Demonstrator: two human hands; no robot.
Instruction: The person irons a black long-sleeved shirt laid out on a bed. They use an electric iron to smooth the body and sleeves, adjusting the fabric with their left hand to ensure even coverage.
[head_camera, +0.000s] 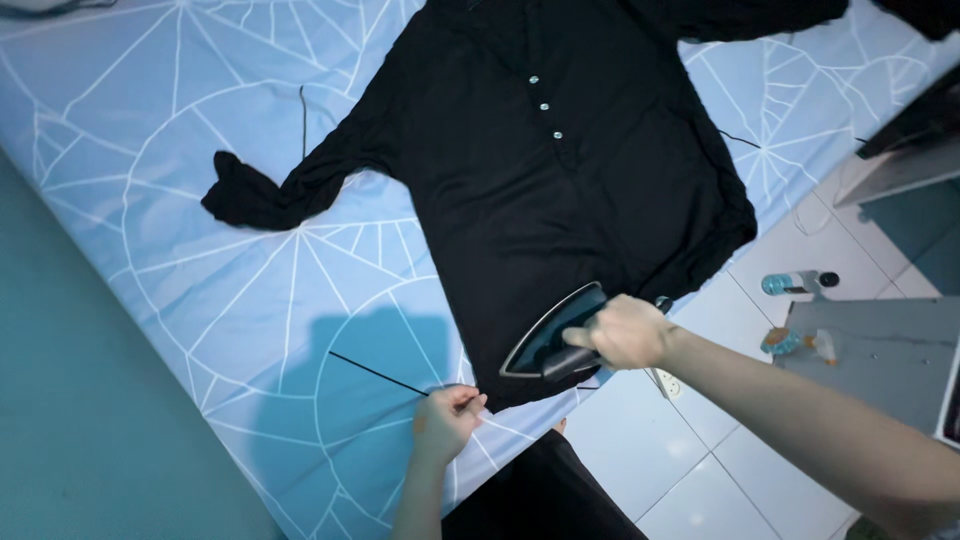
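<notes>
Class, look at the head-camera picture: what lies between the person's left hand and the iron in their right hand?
In the head view, only the black shirt's hem lies between the left hand and the iron, on the blue sheet.

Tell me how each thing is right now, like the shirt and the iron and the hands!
Black shirt: spread flat on the sheet, front up, buttoned.
Left sleeve: bent and bunched at the cuff.
Iron: pressed flat on the shirt's hem.
Right hand: closed on the iron's handle.
Left hand: pinching the hem edge, pulling it taut.
Blue sheet: spread out, lightly creased.
Bottle: lying on its side on the floor.
</notes>
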